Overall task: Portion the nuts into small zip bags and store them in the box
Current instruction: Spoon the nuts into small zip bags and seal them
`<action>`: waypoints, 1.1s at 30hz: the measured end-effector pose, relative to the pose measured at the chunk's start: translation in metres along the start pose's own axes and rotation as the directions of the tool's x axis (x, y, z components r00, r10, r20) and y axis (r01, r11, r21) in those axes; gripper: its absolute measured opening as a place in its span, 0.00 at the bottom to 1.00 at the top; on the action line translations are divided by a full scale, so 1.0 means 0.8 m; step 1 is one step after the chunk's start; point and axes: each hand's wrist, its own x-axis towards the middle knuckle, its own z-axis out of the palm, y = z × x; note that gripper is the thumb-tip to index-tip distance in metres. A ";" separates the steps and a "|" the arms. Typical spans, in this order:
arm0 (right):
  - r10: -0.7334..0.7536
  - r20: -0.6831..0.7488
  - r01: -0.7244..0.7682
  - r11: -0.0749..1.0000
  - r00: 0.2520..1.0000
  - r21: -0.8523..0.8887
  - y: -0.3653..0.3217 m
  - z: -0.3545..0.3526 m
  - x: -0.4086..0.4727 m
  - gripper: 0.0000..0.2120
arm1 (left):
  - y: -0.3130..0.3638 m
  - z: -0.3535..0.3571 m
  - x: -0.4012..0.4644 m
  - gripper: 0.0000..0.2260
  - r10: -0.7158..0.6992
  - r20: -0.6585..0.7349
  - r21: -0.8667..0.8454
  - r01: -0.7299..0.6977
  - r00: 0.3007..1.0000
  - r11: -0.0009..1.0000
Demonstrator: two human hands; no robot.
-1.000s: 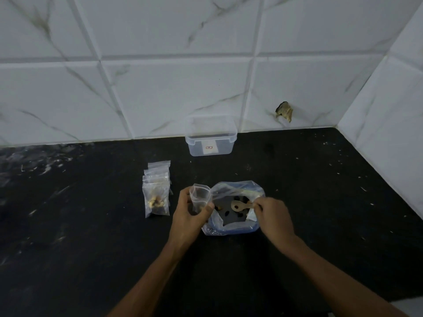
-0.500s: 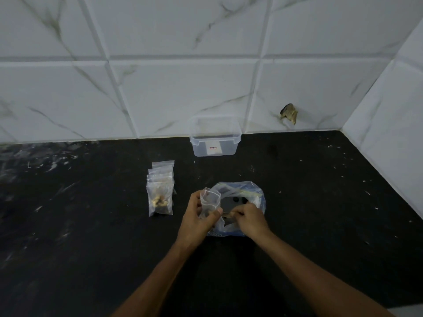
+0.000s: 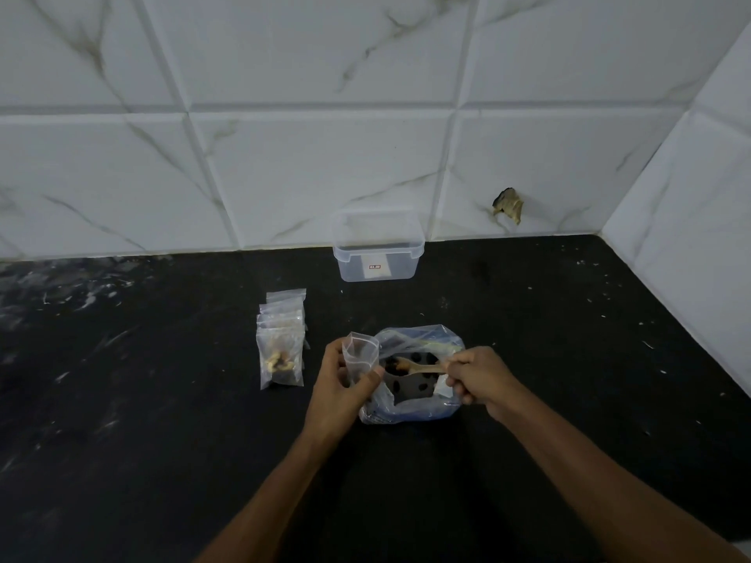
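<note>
Wood in right hand: pale wooden spoon [image 3: 420, 366] pinched by the handle in the right hand [image 3: 477, 375], bowl toward the left, loaded with what looks like a nut or two.
Clear film in left hand: small zip bag [image 3: 359, 355] gripped upright in the left hand [image 3: 339, 379], mouth up and apparently open, just beside the spoon bowl.
Change: half a second ago both hands bunched close over the big bag; now drawn apart, spoon lifted level above the opening.
Meaning: probably a fresh scoop on its way to the small bag; portion not yet tipped in.
Source: large clear bag [image 3: 412, 373] slumped on the tabletop [image 3: 569, 359] between the hands, crinkled, bluish, mouth rolled wide; dark nuts scattered on its floor.
Done so far: stack of small bags [image 3: 281, 341] lying flat left of the left hand, nearest one showing pale and dark nuts; none boxed yet.
Box: translucent plastic box [image 3: 376, 247], rounded corners, small label, against the wall, well apart from the hands; whether lidded, unclear.
Surroundings: matte black flecked tabletop; glossy veined white tiles [image 3: 325, 176], one chipped.
</note>
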 end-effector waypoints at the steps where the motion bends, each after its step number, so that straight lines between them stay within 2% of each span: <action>1: 0.000 -0.001 0.000 1.000 1.000 0.011 -0.002 -0.008 -0.004 0.07 | 0.002 0.000 0.000 0.22 0.018 -0.017 0.021 -0.018 1.000 1.000; 7: -0.070 -0.008 0.071 0.995 0.998 0.066 -0.035 -0.050 -0.034 0.08 | 0.027 0.008 0.007 0.21 0.162 -0.035 0.191 -0.153 0.986 0.970; 12: -0.175 -0.029 0.177 0.982 0.984 0.072 -0.081 -0.063 -0.063 0.09 | 0.040 0.020 0.021 0.22 0.218 -0.046 0.281 -0.197 0.975 0.939; 14: -0.241 -0.045 0.241 0.971 0.970 0.003 -0.093 -0.062 -0.071 0.08 | 0.044 0.026 0.026 0.22 0.236 -0.045 0.313 -0.211 0.971 0.926; 16: -0.353 -0.082 0.335 0.925 0.932 -0.178 -0.099 -0.057 -0.076 0.07 | 0.047 0.031 0.030 0.22 0.244 -0.052 0.333 -0.214 0.968 0.918; 18: -0.490 -0.104 0.421 0.825 0.866 -0.378 -0.099 -0.045 -0.080 0.08 | 0.047 0.035 0.033 0.23 0.248 -0.064 0.354 -0.211 0.967 0.911; 21: -0.666 -0.108 0.496 0.644 0.738 -0.582 -0.095 -0.025 -0.088 0.09 | 0.045 0.040 0.036 0.24 0.255 -0.083 0.388 -0.205 0.963 0.899; 24: -0.758 0.010 0.501 0.421 0.652 -0.756 -0.083 -0.004 -0.088 0.06 | 0.045 0.043 0.036 0.23 0.255 -0.081 0.374 -0.208 0.963 0.904; 26: -0.819 0.073 0.508 0.281 0.570 -0.814 -0.073 0.008 -0.089 0.03 | 0.046 0.044 0.035 0.22 0.255 -0.069 0.350 -0.215 0.965 0.912; 29: -0.848 0.152 0.482 0.132 0.507 -0.866 -0.064 0.014 -0.093 0.13 | 0.049 0.044 0.032 0.21 0.262 -0.058 0.325 -0.230 0.963 0.917; 31: -0.876 0.193 0.491 0.056 0.442 -0.869 -0.058 0.015 -0.091 0.14 | 0.052 0.044 0.029 0.21 0.259 -0.054 0.290 -0.233 0.964 0.928; 33: -0.897 0.192 0.503 0.038 0.397 -0.864 -0.058 0.013 -0.091 0.12 | 0.052 0.044 0.027 0.21 0.255 -0.051 0.255 -0.234 0.966 0.938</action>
